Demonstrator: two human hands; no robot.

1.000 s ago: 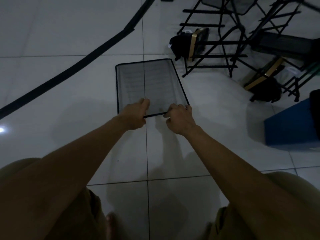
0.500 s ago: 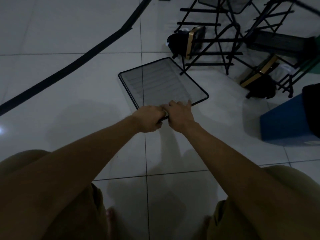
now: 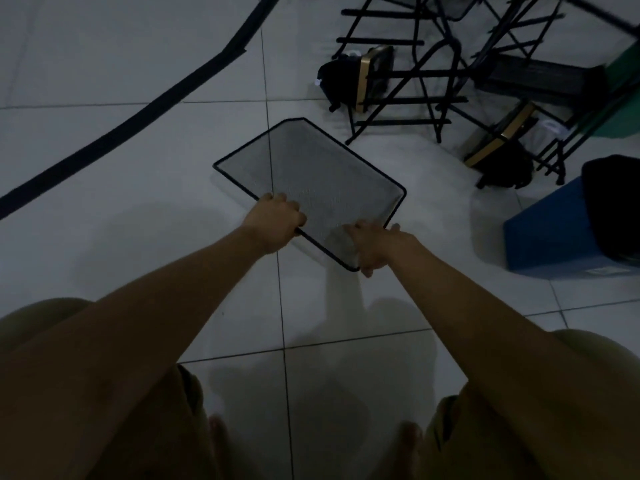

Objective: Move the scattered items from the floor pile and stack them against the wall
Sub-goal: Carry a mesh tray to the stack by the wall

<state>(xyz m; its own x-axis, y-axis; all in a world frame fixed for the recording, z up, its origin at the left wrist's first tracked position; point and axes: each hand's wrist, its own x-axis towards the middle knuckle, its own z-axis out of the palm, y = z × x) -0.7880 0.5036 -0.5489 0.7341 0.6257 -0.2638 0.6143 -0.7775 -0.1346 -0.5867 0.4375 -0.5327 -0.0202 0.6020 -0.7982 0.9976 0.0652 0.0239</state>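
Both hands are closed on the near edge of a mesh panel (image 3: 311,181): the left hand (image 3: 273,221) grips the black rim partway along that edge, the right hand (image 3: 375,245) holds the near corner with fingers curled over the frame. The panel is turned diagonally over the white tiled floor (image 3: 121,254), its far corner pointing at the pile; in this dim light I cannot say whether its far end rests on the tiles or is lifted clear. Just beyond that corner stands a tangle of black frames (image 3: 415,74), with two dark bags (image 3: 341,81) with gold-coloured trim lodged among their legs. To the right, a blue box (image 3: 547,233) sits on the floor with something black resting against it. A long black strip (image 3: 138,116) runs across the tiles on the left, well apart from the panel. The person's bare forearms reach out over their knees.
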